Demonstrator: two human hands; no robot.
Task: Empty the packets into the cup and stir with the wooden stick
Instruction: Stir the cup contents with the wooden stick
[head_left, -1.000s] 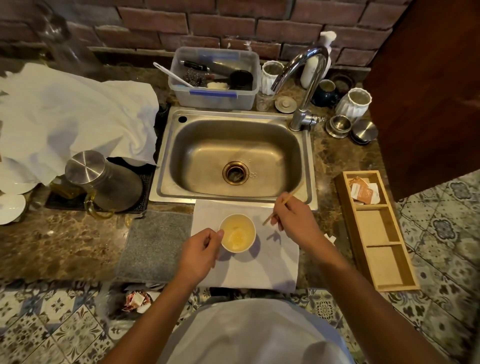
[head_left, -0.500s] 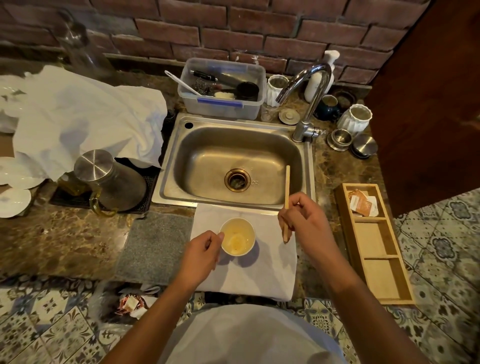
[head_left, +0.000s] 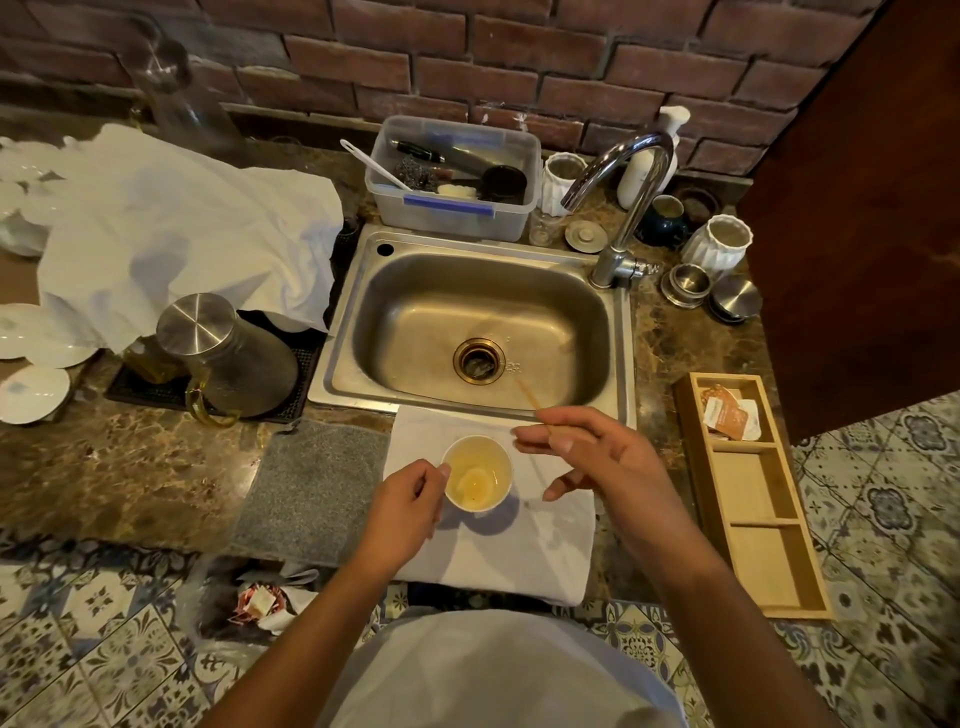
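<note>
A small white paper cup (head_left: 485, 506) with pale yellow liquid stands on a white napkin (head_left: 524, 556) at the counter's front edge. My left hand (head_left: 405, 514) grips the cup's left side. My right hand (head_left: 597, 457) hovers just right of the cup with its fingers spread and the thumb apart. The thin wooden stick (head_left: 527, 397) is a blur at the fingertips, over the sink's front rim, outside the cup. Orange and white packets (head_left: 727, 415) lie in the far compartment of a wooden tray (head_left: 753, 499) on the right.
The steel sink (head_left: 467, 312) and tap (head_left: 623, 208) lie just behind the napkin. A grey mat (head_left: 311, 483) is left of it, with a metal-lidded jug (head_left: 223, 348) and a white cloth (head_left: 171, 228) beyond. Torn wrappers (head_left: 260, 603) sit below the counter edge.
My right hand has opened its fingers from a closed hold on the stick. The stick has tilted and now points toward the sink drain. The left hand stays on the cup.
</note>
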